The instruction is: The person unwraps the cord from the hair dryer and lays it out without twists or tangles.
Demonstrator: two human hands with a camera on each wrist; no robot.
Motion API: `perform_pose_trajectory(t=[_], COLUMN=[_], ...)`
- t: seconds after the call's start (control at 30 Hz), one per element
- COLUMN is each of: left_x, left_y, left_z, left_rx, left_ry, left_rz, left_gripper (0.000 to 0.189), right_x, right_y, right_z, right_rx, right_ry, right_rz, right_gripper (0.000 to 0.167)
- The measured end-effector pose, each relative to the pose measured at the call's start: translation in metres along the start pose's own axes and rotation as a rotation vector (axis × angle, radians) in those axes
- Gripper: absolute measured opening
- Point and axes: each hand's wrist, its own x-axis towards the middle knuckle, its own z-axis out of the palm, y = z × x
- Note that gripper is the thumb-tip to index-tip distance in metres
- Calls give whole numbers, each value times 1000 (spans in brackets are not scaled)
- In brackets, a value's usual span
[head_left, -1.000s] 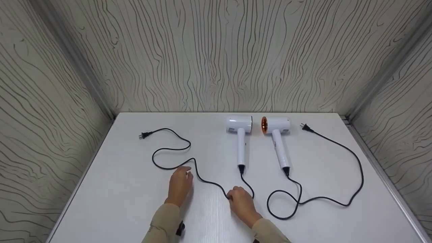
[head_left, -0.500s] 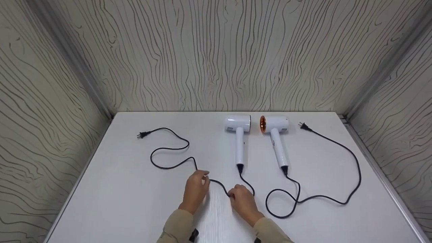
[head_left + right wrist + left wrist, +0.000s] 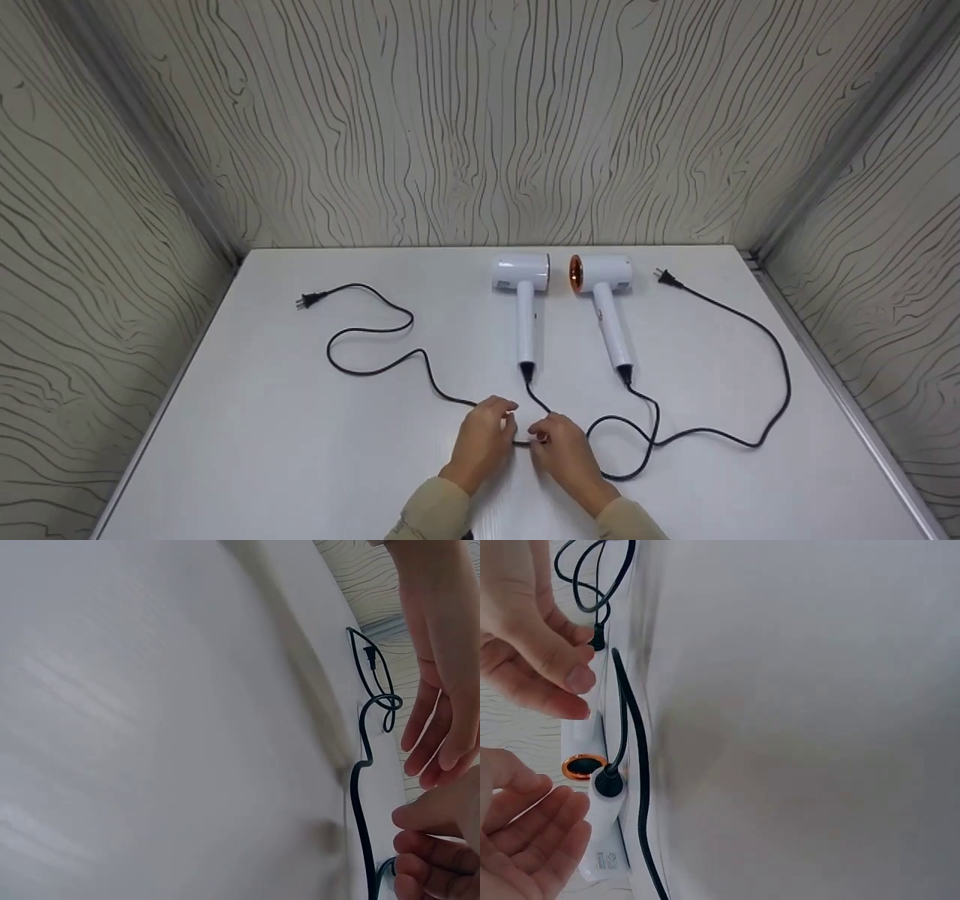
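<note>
Two white hair dryers lie on the white table, handles toward me. The left dryer (image 3: 526, 322) has a dark-rimmed barrel end; the right dryer (image 3: 613, 330) has an orange ring (image 3: 577, 273) at its mouth. From the left dryer, a black cord (image 3: 442, 394) runs beneath both hands and winds off to a two-pin plug (image 3: 311, 301) at far left. My left hand (image 3: 480, 446) is over this cord with loosely bent fingers. Close beside it is my right hand (image 3: 566, 454), thumb and fingertips near each other. Both wrist views show the cord (image 3: 641, 757) lying apart from the fingers.
The right dryer's cord (image 3: 785, 367) makes a loop (image 3: 626, 478) just right of my right hand, then curves to its plug (image 3: 667, 277) at the back right. Wood-grain patterned panels (image 3: 450, 127) enclose the table (image 3: 300, 465) at the back and sides.
My left hand has slid right along the cord until it is beside the right hand. My right hand, earlier pinching the cord, has shifted slightly right and now holds nothing.
</note>
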Motion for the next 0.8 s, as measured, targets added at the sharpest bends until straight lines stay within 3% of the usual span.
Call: perform_pose_trajectory(t=[0.27, 0.5, 0.63, 0.8], left_x=[-5, -10, -14, -18], left_y=[16, 33, 40, 44], left_z=[16, 31, 40, 48], left_rx=[68, 148, 242, 349], left_ry=[-19, -100, -120, -84], left_rz=[82, 163, 284, 472], left_gripper=[11, 12, 12, 12], right_x=[-1, -2, -5, -9], right_y=[10, 25, 38, 51], right_z=[-22, -47, -61, -77], right_rx=[91, 91, 116, 113], right_ry=[57, 166, 162, 162], right_rz=[21, 46, 132, 269], right_gripper=[15, 14, 12, 8])
